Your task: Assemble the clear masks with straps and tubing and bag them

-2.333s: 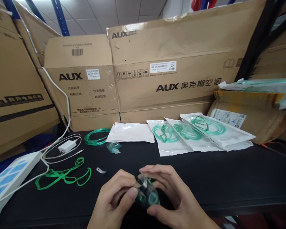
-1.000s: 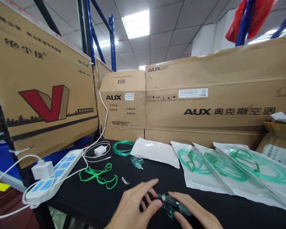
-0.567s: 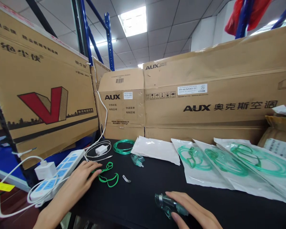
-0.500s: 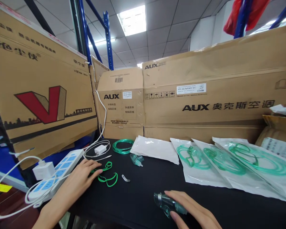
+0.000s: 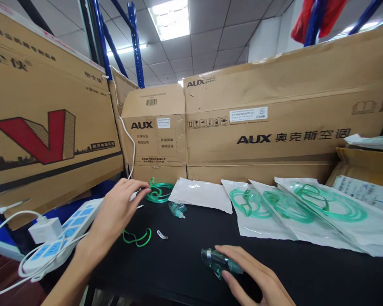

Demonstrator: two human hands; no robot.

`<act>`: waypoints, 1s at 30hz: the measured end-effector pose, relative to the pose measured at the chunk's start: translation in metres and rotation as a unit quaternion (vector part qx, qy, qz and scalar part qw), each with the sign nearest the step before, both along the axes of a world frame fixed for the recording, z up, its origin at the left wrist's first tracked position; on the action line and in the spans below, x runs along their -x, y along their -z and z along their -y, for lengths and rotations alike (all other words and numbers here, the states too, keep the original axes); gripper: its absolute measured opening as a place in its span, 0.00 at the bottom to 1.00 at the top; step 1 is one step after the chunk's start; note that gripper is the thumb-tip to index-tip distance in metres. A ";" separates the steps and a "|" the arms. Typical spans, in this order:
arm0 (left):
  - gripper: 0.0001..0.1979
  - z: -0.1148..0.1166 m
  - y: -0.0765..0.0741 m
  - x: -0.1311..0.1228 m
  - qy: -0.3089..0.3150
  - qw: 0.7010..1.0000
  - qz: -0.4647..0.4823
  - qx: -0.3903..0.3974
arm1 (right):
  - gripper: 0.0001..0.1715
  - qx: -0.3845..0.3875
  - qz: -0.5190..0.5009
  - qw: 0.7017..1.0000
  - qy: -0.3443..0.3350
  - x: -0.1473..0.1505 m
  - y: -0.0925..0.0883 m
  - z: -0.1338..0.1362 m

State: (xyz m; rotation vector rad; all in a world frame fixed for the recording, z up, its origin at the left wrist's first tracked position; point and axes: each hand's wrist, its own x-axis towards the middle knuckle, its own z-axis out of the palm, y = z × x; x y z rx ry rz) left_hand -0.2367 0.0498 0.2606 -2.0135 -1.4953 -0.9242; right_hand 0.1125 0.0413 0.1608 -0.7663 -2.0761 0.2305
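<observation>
My left hand point(image 5: 123, 202) is raised over the left part of the black table, thumb and fingers pinched on a green elastic strap point(image 5: 152, 185). Behind that strap lies a coil of green tubing point(image 5: 164, 193). My right hand point(image 5: 253, 272) is closed around a clear green oxygen mask point(image 5: 217, 260) with a metal strip, low over the table. A second green strap point(image 5: 142, 242) rests below my left hand, and beside it is a small metal strip point(image 5: 162, 234). A small clear green plastic piece point(image 5: 178, 210) lies in front of the tubing.
Several white packets point(image 5: 268, 227) with green tubing line the right side, and a white packet point(image 5: 201, 194) lies at the back middle. A power strip point(image 5: 67, 238) with white cables is at left. Large cardboard boxes point(image 5: 217, 148) wall the table's back and left.
My left hand has risen from the table and moved toward the tubing coil, lifting one green strap. The right hand still holds the mask. The whole view has shifted slightly.
</observation>
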 end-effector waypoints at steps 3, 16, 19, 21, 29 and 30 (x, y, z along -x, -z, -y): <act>0.12 -0.002 0.003 -0.055 0.096 0.994 -0.027 0.034 | 0.18 -0.011 0.001 0.999 0.039 -0.012 -0.004 -0.003; 0.12 0.013 0.071 -0.132 0.240 0.937 -0.016 0.254 | 0.23 -0.025 0.070 0.980 0.185 -0.050 0.005 -0.001; 0.10 0.018 0.081 -0.133 0.266 0.934 0.040 0.234 | 0.20 -0.105 0.074 0.977 0.168 -0.044 0.000 0.008; 0.07 0.021 0.089 -0.139 0.263 0.933 0.074 0.235 | 0.16 -0.140 0.090 0.976 0.143 -0.038 -0.002 0.013; 0.06 0.018 0.110 -0.155 0.256 0.928 0.104 0.250 | 0.13 -0.158 0.184 0.962 0.126 -0.020 0.005 0.014; 0.06 0.017 0.111 -0.156 0.258 0.927 0.106 0.250 | 0.14 -0.157 0.189 0.962 0.123 -0.021 0.006 0.013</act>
